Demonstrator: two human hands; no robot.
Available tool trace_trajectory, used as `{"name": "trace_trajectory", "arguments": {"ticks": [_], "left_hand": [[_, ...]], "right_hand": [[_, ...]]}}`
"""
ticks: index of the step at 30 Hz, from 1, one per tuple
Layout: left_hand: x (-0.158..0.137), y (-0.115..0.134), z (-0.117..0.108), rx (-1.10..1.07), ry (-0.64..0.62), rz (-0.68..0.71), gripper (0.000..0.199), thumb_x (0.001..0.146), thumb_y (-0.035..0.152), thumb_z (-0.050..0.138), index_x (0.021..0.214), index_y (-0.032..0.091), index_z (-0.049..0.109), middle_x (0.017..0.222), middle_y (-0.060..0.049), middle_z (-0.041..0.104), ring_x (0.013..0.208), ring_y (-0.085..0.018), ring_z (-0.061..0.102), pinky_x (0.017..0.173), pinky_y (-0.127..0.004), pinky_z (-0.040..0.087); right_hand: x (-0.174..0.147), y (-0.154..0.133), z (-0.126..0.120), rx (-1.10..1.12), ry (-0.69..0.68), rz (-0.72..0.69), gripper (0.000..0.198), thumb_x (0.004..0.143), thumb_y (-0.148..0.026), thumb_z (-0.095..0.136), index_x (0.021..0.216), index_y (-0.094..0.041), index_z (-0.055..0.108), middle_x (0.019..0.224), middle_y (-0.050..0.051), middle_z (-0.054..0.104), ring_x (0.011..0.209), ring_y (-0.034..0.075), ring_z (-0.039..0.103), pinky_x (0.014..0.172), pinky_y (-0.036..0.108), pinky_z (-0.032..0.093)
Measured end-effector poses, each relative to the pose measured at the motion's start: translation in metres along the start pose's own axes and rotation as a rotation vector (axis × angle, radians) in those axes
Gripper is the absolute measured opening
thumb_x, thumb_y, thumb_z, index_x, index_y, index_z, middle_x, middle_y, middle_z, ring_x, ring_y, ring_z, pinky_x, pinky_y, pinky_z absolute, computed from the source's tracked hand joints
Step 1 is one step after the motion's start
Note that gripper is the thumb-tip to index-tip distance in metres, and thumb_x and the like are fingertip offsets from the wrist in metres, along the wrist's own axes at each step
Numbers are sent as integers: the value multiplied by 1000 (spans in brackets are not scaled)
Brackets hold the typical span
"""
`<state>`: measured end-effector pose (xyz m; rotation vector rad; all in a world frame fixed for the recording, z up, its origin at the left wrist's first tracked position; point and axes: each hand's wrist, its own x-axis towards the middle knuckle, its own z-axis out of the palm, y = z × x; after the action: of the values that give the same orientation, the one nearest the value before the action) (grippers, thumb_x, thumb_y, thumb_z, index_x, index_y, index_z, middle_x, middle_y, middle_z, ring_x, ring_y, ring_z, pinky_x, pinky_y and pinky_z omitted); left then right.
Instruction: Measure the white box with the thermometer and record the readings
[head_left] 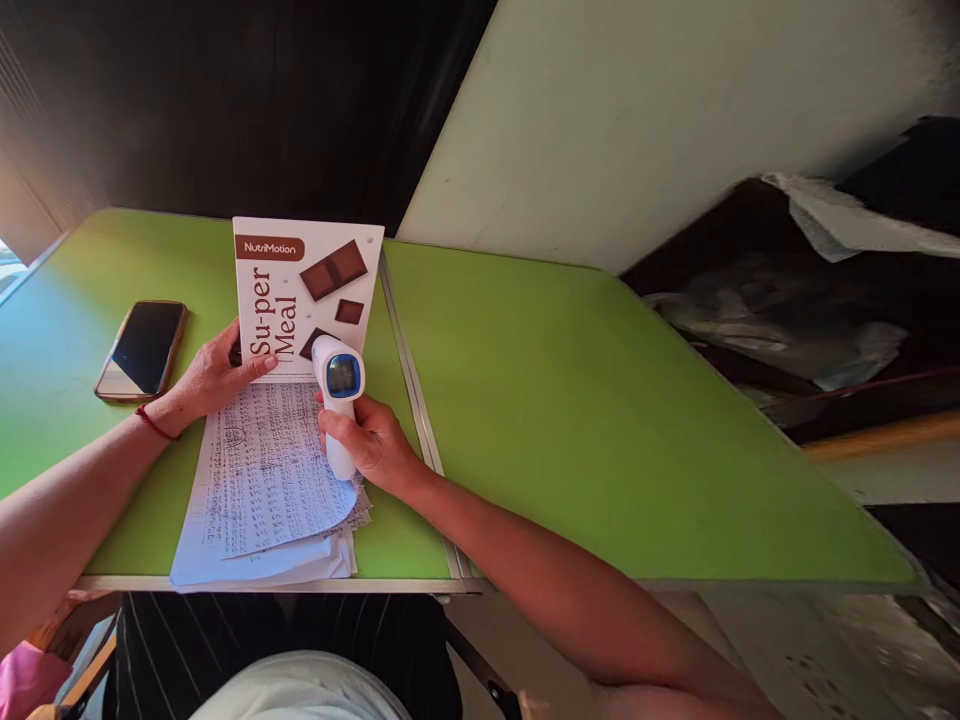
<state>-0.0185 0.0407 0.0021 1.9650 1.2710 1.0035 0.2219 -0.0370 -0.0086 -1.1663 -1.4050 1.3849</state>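
So the right hand (379,448) is curled snug round a white thermometer gun (341,377) above papers (270,490) near the surface (637,430)'s front edge, left hand (210,380) clamped on the NutriMotion box (289,285).

Table (570,420): green top beneath the left hand (217,372) and right hand (379,443); a pale strip (401,335) runs just right of the right hand.
Dark panel (247,100): upright, beyond the left hand.
Wall (600,120): pale, beyond the right hand and rightward.
Floor (765,640): pale, low, right of the right hand.
Light: brightest left of the left hand.
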Motion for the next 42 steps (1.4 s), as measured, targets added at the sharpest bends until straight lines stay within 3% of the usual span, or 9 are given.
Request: {"name": "trace_trajectory", "arguments": {"ticks": [17, 23, 27, 33, 37, 42], "left_hand": [[0, -5, 0, -26, 4, 22, 65, 84, 73, 78, 119, 19, 69, 105, -9, 81, 86, -25, 77, 67, -33, 63], [-2, 4, 2, -114, 56, 55, 64, 83, 67, 82, 124, 19, 67, 119, -11, 80, 100, -28, 78, 81, -39, 68], [-1, 4, 1, -155, 82, 97, 63, 85, 63, 83, 126, 20, 64, 122, -11, 80, 108, -30, 78, 90, -42, 69], [4, -19, -2, -167, 190, 89, 75, 80, 64, 87, 134, 20, 59, 129, -14, 77, 118, -32, 77, 98, -47, 68], [7, -29, -7, -159, 237, 59, 76, 76, 62, 91, 132, 21, 59, 132, -14, 76, 122, -34, 75, 100, -48, 68], [8, -29, -10, -108, 232, 49, 64, 80, 57, 88, 127, 22, 62, 126, -11, 77, 116, -33, 76, 96, -46, 69]], "right_hand": [[-1, -3, -2, -6, -3, -19, 33, 79, -55, 70, 80, -25, 57, 68, -4, 57, 62, 15, 55, 56, 31, 48], [-2, -9, -11, 80, -48, -64, 37, 76, -58, 74, 82, -24, 59, 71, -3, 59, 61, 14, 54, 57, 32, 48], [0, -14, -26, 45, 62, -146, 42, 75, -63, 75, 83, -24, 62, 72, -2, 60, 63, 14, 53, 61, 33, 46], [16, -22, -61, -322, 265, -170, 34, 77, -57, 68, 72, -24, 59, 64, -3, 55, 64, 16, 49, 63, 33, 42], [25, -22, -80, -782, 351, 18, 25, 82, -44, 69, 92, -22, 70, 81, 3, 73, 74, 22, 62, 68, 34, 45], [29, -17, -93, -1125, 364, 164, 39, 91, -38, 66, 122, -16, 71, 111, 15, 80, 96, 30, 73, 79, 38, 51]]}}
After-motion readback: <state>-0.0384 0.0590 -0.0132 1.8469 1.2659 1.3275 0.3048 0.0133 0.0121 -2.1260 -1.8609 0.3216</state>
